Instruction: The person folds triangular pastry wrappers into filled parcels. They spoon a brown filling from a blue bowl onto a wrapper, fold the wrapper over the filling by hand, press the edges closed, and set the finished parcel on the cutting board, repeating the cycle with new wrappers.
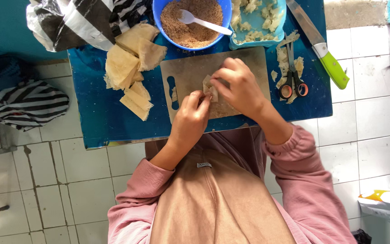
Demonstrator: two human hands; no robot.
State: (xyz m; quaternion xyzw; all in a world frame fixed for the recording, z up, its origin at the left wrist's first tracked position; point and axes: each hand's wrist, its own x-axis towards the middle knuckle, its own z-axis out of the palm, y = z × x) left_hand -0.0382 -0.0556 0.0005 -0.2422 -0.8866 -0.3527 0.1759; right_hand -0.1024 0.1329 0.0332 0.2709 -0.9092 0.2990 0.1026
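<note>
Bare cutting board (190,68) left of the hands lies open (pastry sheets (129,68) crowd left, scissors (293,83) right, bowl (192,22) behind).

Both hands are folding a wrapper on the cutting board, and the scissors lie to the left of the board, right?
Not quite. In the head view the scissors lie right of the board. Both hands, left and right, do fold the wrapper on it.

On the blue tabletop (95,113) lie one cutting board (190,72), one round blue bowl (159,18) with one white spoon (204,22) near the far edge, one light-blue tray (278,31), one pair of scissors (293,77), one green-handled knife (321,47) toward the right edge, and one stack of pastry sheets (129,68).
</note>
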